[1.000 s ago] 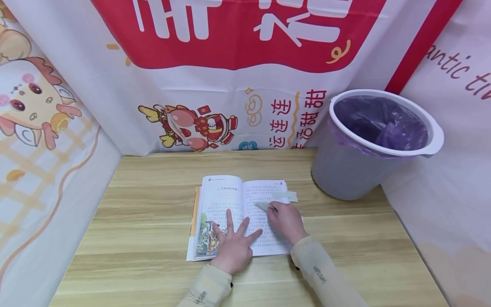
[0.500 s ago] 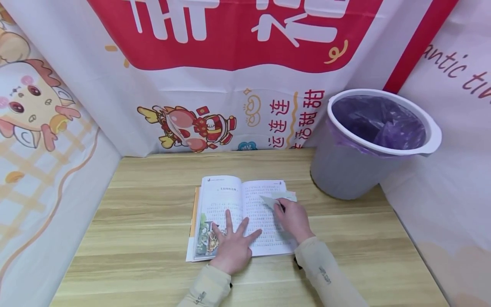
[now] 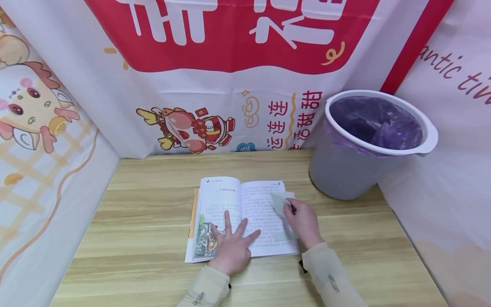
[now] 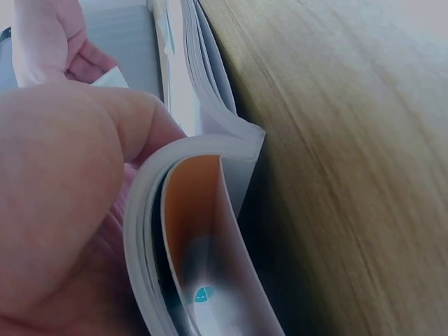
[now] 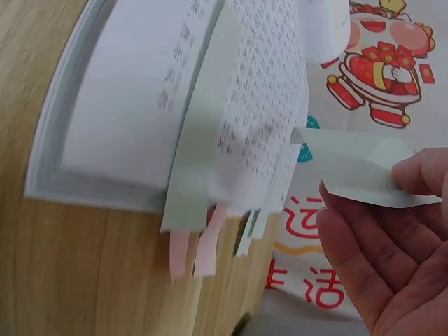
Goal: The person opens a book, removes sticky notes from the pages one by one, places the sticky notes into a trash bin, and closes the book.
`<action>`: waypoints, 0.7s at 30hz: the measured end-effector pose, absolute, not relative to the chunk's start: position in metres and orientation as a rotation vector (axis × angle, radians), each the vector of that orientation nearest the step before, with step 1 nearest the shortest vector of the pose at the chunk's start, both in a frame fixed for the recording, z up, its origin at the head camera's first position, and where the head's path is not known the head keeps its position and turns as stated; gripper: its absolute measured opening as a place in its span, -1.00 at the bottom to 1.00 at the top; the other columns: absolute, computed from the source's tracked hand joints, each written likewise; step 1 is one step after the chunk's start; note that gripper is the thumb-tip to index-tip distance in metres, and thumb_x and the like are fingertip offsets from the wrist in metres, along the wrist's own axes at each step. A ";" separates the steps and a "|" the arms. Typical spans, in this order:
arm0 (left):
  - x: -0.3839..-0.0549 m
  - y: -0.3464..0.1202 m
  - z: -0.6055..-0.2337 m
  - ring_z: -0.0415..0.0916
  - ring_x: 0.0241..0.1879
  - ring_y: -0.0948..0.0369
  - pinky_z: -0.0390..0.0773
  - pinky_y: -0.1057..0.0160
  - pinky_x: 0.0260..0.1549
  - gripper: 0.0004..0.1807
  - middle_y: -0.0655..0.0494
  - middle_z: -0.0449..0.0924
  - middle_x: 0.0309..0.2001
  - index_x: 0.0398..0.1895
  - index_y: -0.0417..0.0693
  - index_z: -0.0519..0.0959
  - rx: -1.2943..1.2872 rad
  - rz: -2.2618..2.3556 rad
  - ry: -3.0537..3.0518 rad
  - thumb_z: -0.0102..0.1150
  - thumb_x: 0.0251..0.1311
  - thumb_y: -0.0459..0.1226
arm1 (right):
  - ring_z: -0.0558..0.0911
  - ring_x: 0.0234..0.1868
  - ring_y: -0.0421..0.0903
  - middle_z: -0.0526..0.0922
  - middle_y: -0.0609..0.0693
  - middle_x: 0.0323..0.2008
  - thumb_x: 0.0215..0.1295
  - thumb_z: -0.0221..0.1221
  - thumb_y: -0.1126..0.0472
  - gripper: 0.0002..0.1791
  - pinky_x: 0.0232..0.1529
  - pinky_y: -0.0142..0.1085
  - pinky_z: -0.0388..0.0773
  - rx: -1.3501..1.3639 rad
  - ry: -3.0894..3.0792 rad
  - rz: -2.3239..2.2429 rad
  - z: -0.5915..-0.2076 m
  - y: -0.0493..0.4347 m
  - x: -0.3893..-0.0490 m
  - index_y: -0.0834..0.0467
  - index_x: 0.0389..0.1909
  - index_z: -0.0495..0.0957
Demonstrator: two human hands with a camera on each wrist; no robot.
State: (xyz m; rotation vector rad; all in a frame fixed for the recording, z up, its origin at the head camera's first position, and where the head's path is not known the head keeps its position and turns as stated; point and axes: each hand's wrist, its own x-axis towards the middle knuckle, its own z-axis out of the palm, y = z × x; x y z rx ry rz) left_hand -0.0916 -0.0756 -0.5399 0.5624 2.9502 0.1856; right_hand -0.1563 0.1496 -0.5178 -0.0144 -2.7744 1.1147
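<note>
An open book (image 3: 261,221) with printed pages lies on the table. My left hand (image 3: 232,251) rests on it with fingers spread across both pages; in the left wrist view the left hand (image 4: 63,189) presses over the curved lower page edges. My right hand (image 3: 304,221) pinches a pale green sticky note (image 5: 357,164) between thumb and fingers, near the right page's outer edge. In the right wrist view, the note's far end bends by the page edge. A second green strip (image 5: 199,133) lies stuck on the page. Pink tabs (image 5: 207,241) stick out past its edge.
A grey trash bin (image 3: 345,170) with a purple liner stands at the back right of the wooden table (image 3: 153,213). Printed cloth (image 3: 230,81) hangs behind the table and along both sides.
My right hand has moved right, drawing the green note toward the page's outer edge. The lower green strip on the page has come into view. My left hand stays in place.
</note>
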 end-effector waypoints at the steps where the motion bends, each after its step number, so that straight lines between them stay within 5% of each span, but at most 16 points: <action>1: -0.092 -0.076 -0.540 -0.53 0.43 -0.44 -0.42 -0.69 0.03 -0.37 0.01 0.13 0.51 0.37 0.55 0.40 0.562 0.191 2.950 0.14 0.20 -0.12 | 0.60 -0.44 -0.12 0.72 0.01 -0.39 0.36 0.19 0.19 -0.76 -0.40 -0.24 0.58 -0.020 -2.762 1.127 -0.517 0.152 -0.155 0.21 -0.09 0.72; 10: -0.090 -0.076 -0.540 -0.53 0.44 -0.42 -0.43 -0.68 0.05 -0.37 0.02 0.12 0.52 0.37 0.55 0.40 0.552 0.222 2.942 0.12 0.19 -0.14 | 0.63 -0.43 -0.09 0.72 0.12 -0.19 0.34 0.19 0.25 -0.68 -0.42 -0.24 0.63 -0.034 -2.750 1.190 -0.517 0.169 -0.140 0.25 0.07 0.65; 21: -0.090 -0.077 -0.538 -0.54 0.43 -0.42 -0.46 -0.68 0.04 -0.38 0.01 0.12 0.51 0.37 0.53 0.41 0.561 0.243 2.943 0.12 0.20 -0.15 | 0.63 -0.52 -0.09 0.73 0.13 -0.22 0.31 0.22 0.28 -0.71 -0.57 -0.34 0.55 -0.058 -2.674 1.147 -0.514 0.188 -0.125 0.17 0.03 0.68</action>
